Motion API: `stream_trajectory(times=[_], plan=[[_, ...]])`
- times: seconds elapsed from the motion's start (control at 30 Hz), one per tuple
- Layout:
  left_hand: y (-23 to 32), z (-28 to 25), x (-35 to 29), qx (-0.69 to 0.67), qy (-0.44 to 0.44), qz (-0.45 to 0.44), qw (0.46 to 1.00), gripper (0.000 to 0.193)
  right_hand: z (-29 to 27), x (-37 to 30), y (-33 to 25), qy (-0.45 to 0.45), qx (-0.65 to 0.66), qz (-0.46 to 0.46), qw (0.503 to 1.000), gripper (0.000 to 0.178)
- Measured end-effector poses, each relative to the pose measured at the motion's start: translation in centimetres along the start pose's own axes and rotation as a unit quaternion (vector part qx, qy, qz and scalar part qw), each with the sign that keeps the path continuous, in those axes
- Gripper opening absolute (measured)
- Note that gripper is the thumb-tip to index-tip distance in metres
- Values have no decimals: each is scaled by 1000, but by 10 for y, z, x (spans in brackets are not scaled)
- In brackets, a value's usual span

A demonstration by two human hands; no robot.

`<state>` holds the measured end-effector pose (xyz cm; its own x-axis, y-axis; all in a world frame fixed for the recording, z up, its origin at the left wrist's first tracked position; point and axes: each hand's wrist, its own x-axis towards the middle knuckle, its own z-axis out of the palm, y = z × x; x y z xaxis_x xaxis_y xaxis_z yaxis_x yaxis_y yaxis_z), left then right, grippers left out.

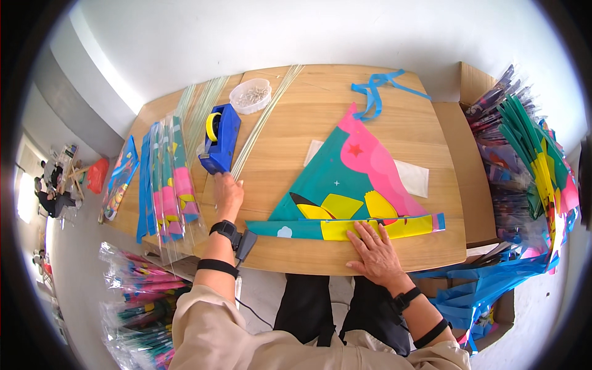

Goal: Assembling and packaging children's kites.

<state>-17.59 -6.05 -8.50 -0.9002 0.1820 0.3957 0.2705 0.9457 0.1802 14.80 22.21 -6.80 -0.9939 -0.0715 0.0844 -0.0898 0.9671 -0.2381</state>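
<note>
A triangular kite of teal, pink and yellow cloth lies on the table, its near edge folded over into a long strip. My right hand rests on that strip with its fingers spread out flat. Beside the near end of a blue tape dispenser with a yellow roll, my left hand has its fingers drawn together. They meet the near ends of a bundle of thin pale rods; what they pinch is too small to make out. Blue ribbon tails trail from the kite's pink tip.
A clear plastic tub of small pieces stands at the back, near more pale rods. Bagged kites lie on the left. Cardboard boxes and packed kites crowd the right side. More bagged kites stand below left.
</note>
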Motion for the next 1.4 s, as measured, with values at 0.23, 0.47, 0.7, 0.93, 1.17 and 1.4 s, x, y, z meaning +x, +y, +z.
stream_trajectory(times=[0.23,0.47,0.7,0.93,1.17,1.4], plan=[[-13,12,2,-14,-71,-3,997,18,-3,0,-1,-1,0,6,1000,72],[-28,4,-10,-195,45,22,980,17,0,0,1,5,4,3,1000,71],[31,-65,-79,-354,-44,148,922,20,2,-2,2,12,-4,5,1000,71],[43,-57,-112,-310,-115,238,913,22,5,-2,3,6,18,5,1000,71],[30,-44,-110,-389,-131,188,892,22,7,-7,13,69,127,7,990,63],[23,-46,-108,-432,-150,163,874,19,7,-7,14,86,136,-5,987,60]])
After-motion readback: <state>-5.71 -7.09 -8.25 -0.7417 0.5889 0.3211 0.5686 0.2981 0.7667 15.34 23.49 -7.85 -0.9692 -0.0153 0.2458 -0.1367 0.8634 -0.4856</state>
